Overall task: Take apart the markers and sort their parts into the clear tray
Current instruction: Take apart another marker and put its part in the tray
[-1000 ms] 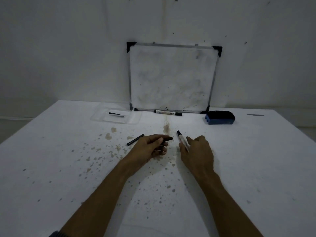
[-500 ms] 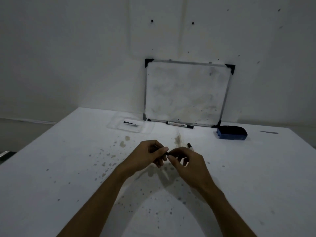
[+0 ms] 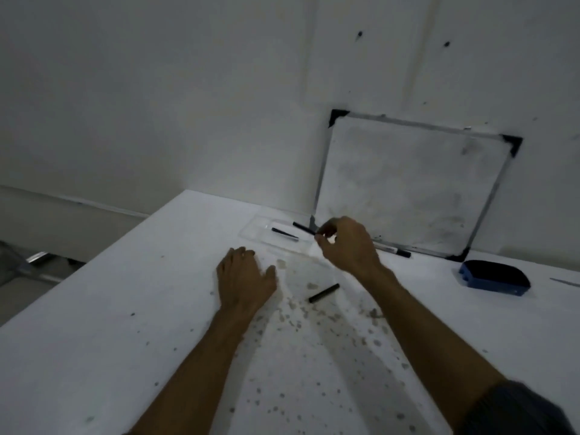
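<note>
My right hand (image 3: 346, 246) pinches a thin black marker part (image 3: 303, 228) and holds it over the right end of the clear tray (image 3: 255, 229). Inside the tray lies another thin black part (image 3: 284, 233). My left hand (image 3: 243, 277) rests flat on the table just in front of the tray, fingers together, holding nothing. A short black marker piece (image 3: 324, 292) lies loose on the stained table between my forearms. A whole marker (image 3: 394, 250) lies along the foot of the whiteboard.
A small whiteboard (image 3: 411, 186) leans against the wall behind the tray. A blue eraser (image 3: 494, 277) sits at the right, with a thin grey strip (image 3: 565, 282) beyond it. The table's left edge drops off to the floor.
My hands have separated. The right one has carried a thin black part up over the tray, the left has dropped flat onto the table. My view has swung left.
</note>
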`<state>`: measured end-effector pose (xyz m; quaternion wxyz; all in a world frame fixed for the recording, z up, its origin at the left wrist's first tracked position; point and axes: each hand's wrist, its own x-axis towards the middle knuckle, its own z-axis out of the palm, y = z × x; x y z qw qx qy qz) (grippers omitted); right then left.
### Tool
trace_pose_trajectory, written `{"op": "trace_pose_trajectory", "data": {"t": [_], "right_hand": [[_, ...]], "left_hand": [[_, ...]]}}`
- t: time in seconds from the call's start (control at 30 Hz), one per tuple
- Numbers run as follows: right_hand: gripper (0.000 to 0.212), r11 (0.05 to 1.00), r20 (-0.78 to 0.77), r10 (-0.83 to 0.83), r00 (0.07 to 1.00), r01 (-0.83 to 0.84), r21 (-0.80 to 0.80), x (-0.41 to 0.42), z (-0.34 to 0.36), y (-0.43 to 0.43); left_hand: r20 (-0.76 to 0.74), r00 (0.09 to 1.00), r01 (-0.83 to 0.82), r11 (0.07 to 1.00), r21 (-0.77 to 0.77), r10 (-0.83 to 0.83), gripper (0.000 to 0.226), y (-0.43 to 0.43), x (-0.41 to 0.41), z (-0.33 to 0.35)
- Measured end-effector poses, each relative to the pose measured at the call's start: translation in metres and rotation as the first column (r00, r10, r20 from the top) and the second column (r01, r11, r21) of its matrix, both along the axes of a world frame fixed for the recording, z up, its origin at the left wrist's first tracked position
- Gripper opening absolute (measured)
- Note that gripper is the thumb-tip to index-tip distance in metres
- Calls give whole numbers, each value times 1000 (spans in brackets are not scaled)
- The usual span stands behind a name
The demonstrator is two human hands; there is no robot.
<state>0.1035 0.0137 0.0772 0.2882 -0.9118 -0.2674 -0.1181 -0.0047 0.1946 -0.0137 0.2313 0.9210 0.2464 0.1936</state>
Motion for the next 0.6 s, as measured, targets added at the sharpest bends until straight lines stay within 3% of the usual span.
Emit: {"op": "trace_pose_trajectory", "data": {"t": [0.17, 0.4, 0.5, 0.6], "right_hand": [[24, 978, -104, -52, 993, 30, -209, 51, 4, 57], [25, 874, -87, -93, 992, 39, -484, 83, -7, 96], [28, 857, -139, -98, 985, 13, -515, 87, -11, 96], [33, 894, -200, -83, 976, -15, -448, 86, -8, 87]], "left_hand": [[-97, 994, 49, 995, 82, -40, 71, 2, 7, -2], [-77, 996, 53, 997, 60, -48, 71, 4, 10, -8], [-69, 997, 50, 997, 59, -45, 71, 5, 13, -9], [-72, 996, 47, 998, 48, -43, 71, 4, 13, -8]]}}
